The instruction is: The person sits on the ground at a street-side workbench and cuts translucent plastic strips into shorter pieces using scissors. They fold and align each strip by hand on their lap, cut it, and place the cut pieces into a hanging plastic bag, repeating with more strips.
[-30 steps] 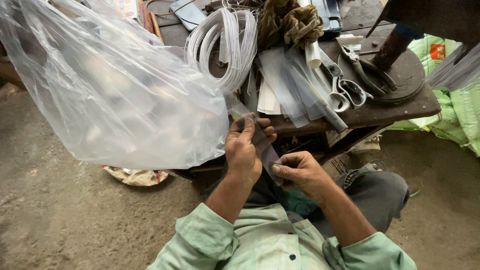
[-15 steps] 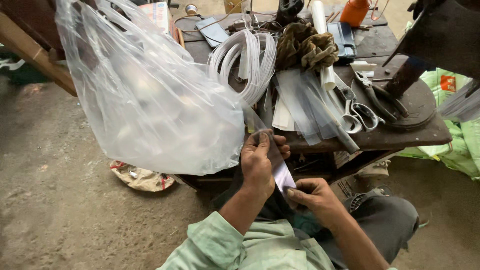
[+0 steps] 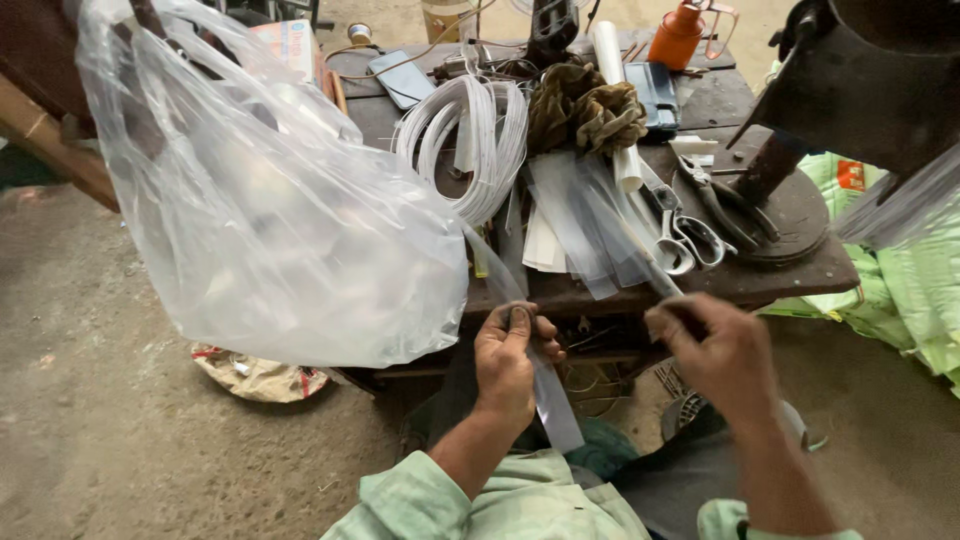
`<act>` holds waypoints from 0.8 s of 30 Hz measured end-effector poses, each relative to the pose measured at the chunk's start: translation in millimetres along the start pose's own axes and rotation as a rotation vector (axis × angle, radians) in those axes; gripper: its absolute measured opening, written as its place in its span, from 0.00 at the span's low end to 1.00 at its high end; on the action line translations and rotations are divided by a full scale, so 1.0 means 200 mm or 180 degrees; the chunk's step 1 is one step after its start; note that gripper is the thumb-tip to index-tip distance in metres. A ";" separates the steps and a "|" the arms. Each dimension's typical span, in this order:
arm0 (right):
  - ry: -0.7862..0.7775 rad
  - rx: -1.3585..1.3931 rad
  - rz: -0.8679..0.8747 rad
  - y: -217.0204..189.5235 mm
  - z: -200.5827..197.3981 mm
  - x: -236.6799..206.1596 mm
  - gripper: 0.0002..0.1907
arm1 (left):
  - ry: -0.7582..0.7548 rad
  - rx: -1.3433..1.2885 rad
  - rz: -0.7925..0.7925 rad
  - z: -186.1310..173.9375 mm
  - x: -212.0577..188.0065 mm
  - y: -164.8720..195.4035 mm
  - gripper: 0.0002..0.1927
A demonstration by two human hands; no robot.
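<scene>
Nearby, plastic bag (image 3: 280, 220) beside scissors (image 3: 685, 240)

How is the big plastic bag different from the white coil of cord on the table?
The plastic bag is clear and puffed up, so you see through it; the white coil is solid white and made of thin loops. The bag is much bigger and hangs off the table's left edge, while the coil lies flat on top. The left hand is close to the bag, not the coil. Both look pale and bendy.

Clear plastic strip (image 3: 548, 385) slanting below table edge, pinched.
</scene>
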State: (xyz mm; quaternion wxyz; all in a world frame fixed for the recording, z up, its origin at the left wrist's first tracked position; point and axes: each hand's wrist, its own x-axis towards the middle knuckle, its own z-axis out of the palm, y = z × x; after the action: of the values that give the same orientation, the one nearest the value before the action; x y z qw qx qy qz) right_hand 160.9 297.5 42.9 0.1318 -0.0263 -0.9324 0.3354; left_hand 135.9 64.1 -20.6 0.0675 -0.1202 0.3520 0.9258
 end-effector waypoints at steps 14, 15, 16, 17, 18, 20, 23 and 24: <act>-0.0701 -0.2657 0.0676 -0.04 -0.03 0.65 0.23 | -0.0398 0.0912 0.0023 -0.04 -0.03 0.16 0.10; -0.0730 -0.2704 0.0740 -0.02 -0.07 0.66 0.24 | -0.0456 0.0950 0.0026 -0.05 -0.03 0.18 0.10; -0.0762 -0.2752 0.0809 -0.01 -0.12 0.64 0.25 | -0.0512 0.0989 0.0024 -0.06 -0.03 0.20 0.10; -0.0787 -0.2521 0.0885 0.00 -0.16 0.62 0.25 | -0.0528 0.0920 -0.0016 -0.07 -0.03 0.21 0.10; -0.0810 -0.2293 0.0963 0.01 -0.22 0.59 0.25 | -0.0545 0.0847 -0.0057 -0.08 -0.03 0.23 0.10; -0.0850 -0.1331 0.0985 0.03 -0.28 0.46 0.24 | -0.0592 0.0700 -0.0115 -0.10 -0.01 0.26 0.10; -0.1099 -0.1049 0.1486 0.11 -0.37 0.19 0.21 | -0.0627 0.0525 -0.0256 -0.13 0.00 0.29 0.11; -0.1104 -0.0707 0.1617 0.15 -0.39 0.10 0.20 | -0.0646 0.0497 -0.0302 -0.14 0.00 0.30 0.11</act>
State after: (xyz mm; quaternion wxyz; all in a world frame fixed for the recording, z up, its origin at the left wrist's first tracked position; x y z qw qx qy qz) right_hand 161.9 371.8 85.7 -0.1206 -0.2149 -0.9355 0.2533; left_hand 127.2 1.2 -2.4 0.1556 -0.0367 0.4082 0.8988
